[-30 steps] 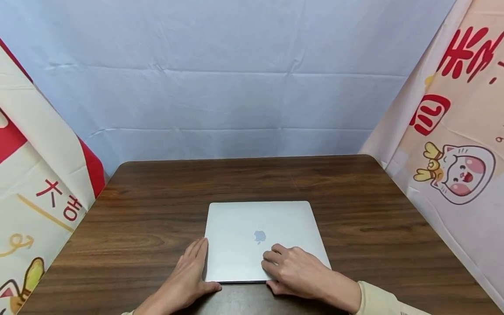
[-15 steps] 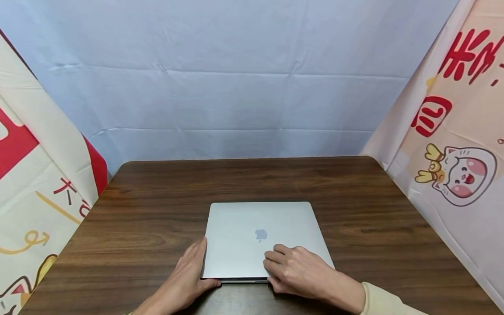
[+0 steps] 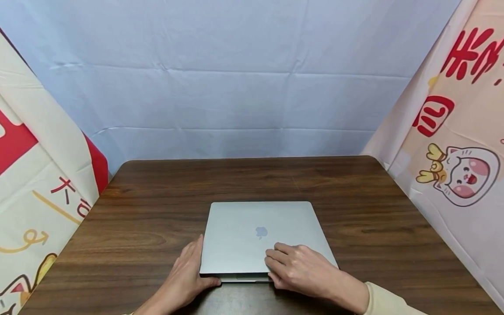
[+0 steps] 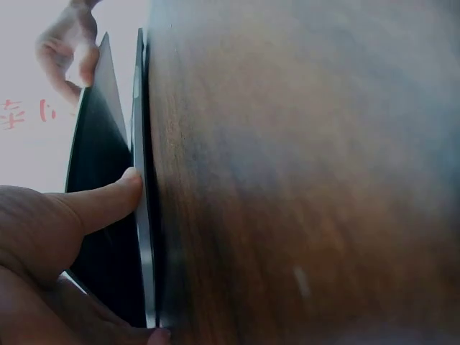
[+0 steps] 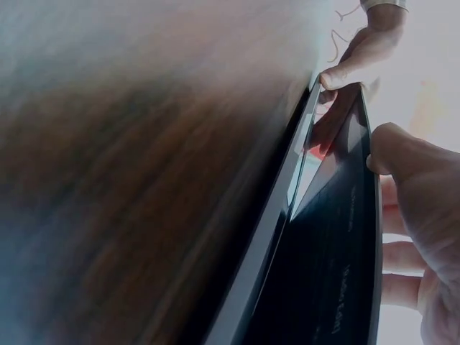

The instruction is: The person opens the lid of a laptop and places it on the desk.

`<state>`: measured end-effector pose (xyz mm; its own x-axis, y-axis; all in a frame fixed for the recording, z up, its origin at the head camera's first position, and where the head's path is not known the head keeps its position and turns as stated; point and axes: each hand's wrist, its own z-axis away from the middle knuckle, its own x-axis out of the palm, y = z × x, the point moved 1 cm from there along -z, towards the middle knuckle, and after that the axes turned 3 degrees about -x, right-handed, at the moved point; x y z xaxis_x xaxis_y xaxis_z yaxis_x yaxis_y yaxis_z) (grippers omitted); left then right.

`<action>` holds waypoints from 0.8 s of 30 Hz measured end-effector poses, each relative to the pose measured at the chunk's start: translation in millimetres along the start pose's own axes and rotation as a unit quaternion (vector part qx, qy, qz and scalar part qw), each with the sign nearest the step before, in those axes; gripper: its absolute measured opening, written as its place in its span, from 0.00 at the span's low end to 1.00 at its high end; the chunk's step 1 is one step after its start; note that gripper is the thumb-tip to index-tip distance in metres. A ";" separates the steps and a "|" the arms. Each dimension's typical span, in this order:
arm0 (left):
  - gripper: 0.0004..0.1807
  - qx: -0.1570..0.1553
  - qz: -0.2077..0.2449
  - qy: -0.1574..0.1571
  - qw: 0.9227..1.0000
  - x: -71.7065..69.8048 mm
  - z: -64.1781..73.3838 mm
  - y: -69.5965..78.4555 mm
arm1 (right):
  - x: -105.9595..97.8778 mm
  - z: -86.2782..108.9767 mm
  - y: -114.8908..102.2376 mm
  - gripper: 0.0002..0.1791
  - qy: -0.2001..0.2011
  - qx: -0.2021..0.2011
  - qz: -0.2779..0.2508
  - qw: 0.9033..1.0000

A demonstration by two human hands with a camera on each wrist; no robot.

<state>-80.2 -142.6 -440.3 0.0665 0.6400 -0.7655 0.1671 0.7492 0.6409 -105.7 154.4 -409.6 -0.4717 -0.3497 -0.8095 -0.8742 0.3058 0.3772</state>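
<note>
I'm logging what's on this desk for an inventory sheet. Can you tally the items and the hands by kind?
Laptop, silver, lid slightly raised at the near edge: 1
Hands on it: 2, left hand and right hand
Wooden table: 1
Total: 4

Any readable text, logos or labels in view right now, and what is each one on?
Laptop lid: a pale apple-shaped logo, no words.
Right curtain: large red characters, cut off and not readable; a cartoon cat beneath.
Left curtain: red characters, partly folded, unreadable.
Right wrist view: faint print on the dark screen, too blurred.
</note>
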 end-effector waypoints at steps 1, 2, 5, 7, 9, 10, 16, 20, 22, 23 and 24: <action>0.61 -0.002 0.000 0.001 1.000 0.0 0.2 -0.3 | -0.1 0.1 -0.4 0.13 0.001 -0.002 0.004 1.000; 0.60 -0.003 -0.001 0.001 1.000 -0.5 0.4 -0.6 | -0.1 0.3 -1.0 0.13 0.001 -0.004 0.008 1.000; 0.58 -0.013 -0.001 -0.002 1.000 -1.9 0.5 -1.9 | -0.7 0.6 -2.8 0.12 0.001 -0.008 0.020 1.000; 0.59 -0.023 -0.003 -0.008 1.000 -2.2 1.2 -2.4 | -1.8 0.9 -3.5 0.12 0.000 -0.005 0.021 1.000; 0.59 -0.033 -0.003 -0.014 0.999 -1.8 1.0 -2.7 | -3.0 1.1 -3.3 0.12 0.001 -0.003 0.028 1.000; 0.60 -0.037 -0.003 -0.017 0.999 -1.6 1.2 -2.9 | -3.6 1.1 -3.3 0.12 0.002 -0.004 0.031 1.000; 0.62 -0.047 -0.007 -0.024 0.999 -1.1 1.6 -3.0 | -5.7 0.5 -3.0 0.12 0.004 -0.003 0.045 0.999; 0.63 -0.053 -0.002 -0.027 0.998 -1.6 2.5 -3.4 | -6.2 0.6 -2.7 0.13 -0.001 -0.005 0.047 0.999; 0.64 -0.063 0.001 -0.029 0.998 -1.7 2.7 -4.0 | -6.8 0.6 -1.4 0.14 -0.003 -0.004 0.047 0.999; 0.65 -0.069 0.002 -0.031 0.997 -1.7 2.7 -4.3 | -7.3 0.3 -0.6 0.14 -0.002 -0.004 0.047 0.999; 0.65 -0.073 0.002 -0.032 0.997 -1.7 2.3 -4.7 | -7.8 -0.1 0.2 0.15 -0.002 -0.004 0.048 0.999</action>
<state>-78.8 -147.5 -442.2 0.1310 0.6342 -0.7619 0.0212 0.7666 0.6418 -102.2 157.2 -403.2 -0.5522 -0.3155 -0.7717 -0.8262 0.3308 0.4559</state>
